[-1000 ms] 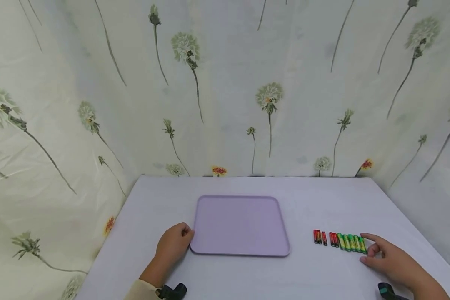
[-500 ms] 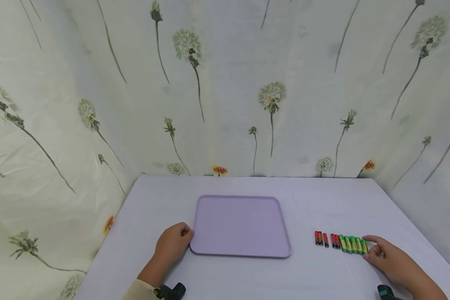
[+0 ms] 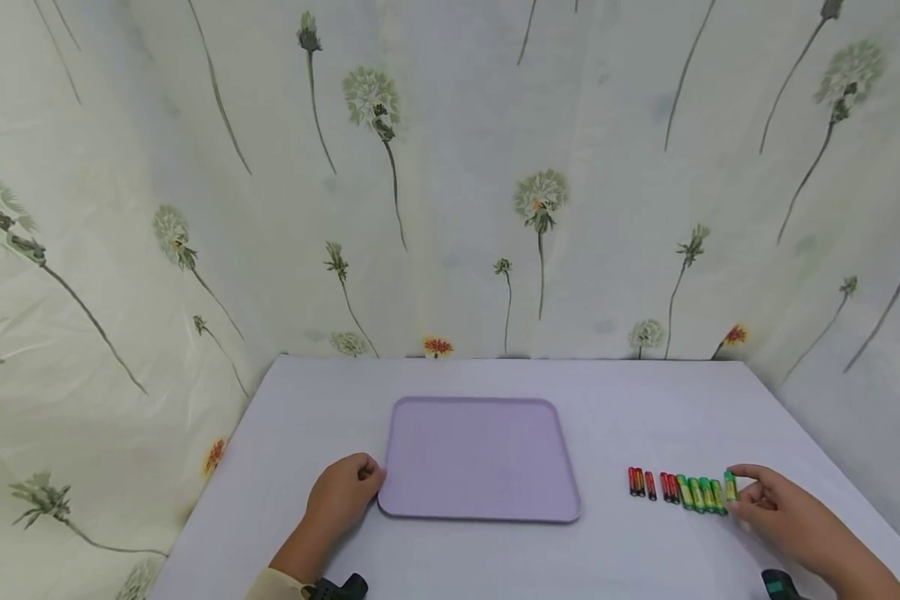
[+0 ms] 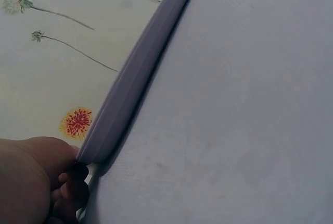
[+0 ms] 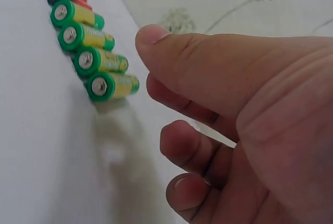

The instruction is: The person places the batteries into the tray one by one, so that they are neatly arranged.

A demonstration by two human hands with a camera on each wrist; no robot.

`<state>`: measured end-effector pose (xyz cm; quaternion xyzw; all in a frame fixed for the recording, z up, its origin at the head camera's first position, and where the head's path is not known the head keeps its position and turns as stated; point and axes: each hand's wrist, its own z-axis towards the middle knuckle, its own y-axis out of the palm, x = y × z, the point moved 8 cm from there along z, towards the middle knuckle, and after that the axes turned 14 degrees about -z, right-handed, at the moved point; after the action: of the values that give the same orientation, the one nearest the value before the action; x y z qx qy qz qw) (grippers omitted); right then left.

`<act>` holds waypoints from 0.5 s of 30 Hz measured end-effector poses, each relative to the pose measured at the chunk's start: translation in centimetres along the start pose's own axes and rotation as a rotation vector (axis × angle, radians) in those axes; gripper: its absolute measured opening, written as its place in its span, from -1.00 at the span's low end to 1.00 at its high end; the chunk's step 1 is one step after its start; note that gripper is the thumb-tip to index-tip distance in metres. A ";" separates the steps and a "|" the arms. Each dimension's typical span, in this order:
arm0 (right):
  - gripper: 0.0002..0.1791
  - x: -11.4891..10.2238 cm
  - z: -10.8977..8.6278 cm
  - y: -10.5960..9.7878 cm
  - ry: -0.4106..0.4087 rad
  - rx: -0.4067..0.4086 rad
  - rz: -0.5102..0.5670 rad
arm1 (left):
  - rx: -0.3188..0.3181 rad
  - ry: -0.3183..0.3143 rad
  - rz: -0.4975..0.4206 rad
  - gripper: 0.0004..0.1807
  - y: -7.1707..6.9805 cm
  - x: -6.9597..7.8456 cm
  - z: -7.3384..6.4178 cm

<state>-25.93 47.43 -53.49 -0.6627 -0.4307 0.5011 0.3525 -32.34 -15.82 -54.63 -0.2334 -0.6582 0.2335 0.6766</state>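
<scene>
Head view: L hand (image 3: 345, 492) pinches tray's (image 3: 480, 458) L edge; R hand (image 3: 783, 517) pinches grn battery (image 3: 731, 483) R of tray, tabletop (image 3: 606, 433) btwn.

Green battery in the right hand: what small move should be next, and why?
Probably carry the green battery left toward the purple tray: the right hand pinches it apart from the four other green batteries, while the left hand holds the tray's left edge.
</scene>
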 end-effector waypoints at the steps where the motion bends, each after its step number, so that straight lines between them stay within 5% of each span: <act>1: -0.10 -0.5 0.1 -0.2 0.004 -0.002 0.002 | 0.001 -0.002 -0.003 -0.77 0.0 0.0 0.0; 15: -0.26 -8.9 2.2 -0.6 -0.117 0.016 0.020 | -0.018 0.009 -0.006 -0.77 -0.2 0.3 0.0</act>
<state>-29.29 39.47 -50.32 -0.6336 -0.4401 0.5459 0.3269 -32.31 -15.77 -54.26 -0.2384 -0.6579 0.2243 0.6782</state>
